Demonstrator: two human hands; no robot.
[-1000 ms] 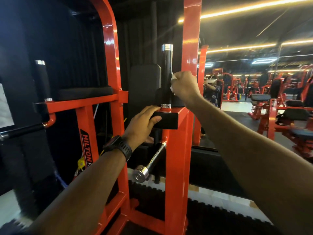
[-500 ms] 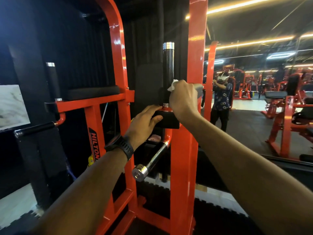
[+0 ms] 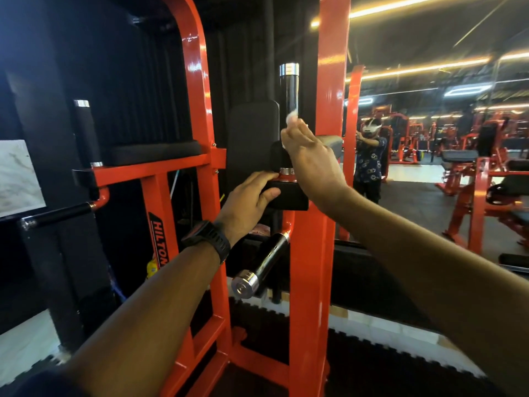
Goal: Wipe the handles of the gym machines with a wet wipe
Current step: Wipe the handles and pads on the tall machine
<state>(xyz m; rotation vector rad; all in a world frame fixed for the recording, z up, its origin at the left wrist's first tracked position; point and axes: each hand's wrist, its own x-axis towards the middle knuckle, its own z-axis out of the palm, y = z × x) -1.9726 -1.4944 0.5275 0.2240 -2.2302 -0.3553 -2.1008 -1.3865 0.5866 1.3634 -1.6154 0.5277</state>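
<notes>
One weak pinch by my right hand (image 3: 312, 164) could drop the wet wipe (image 3: 292, 118) off the handle (image 3: 289, 90); left hand (image 3: 249, 200) rests flat on the pad (image 3: 289, 200).

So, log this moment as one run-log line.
right hand: pinches white wet wipe at upright black handle | left hand: rests on black rectangular pad
</notes>
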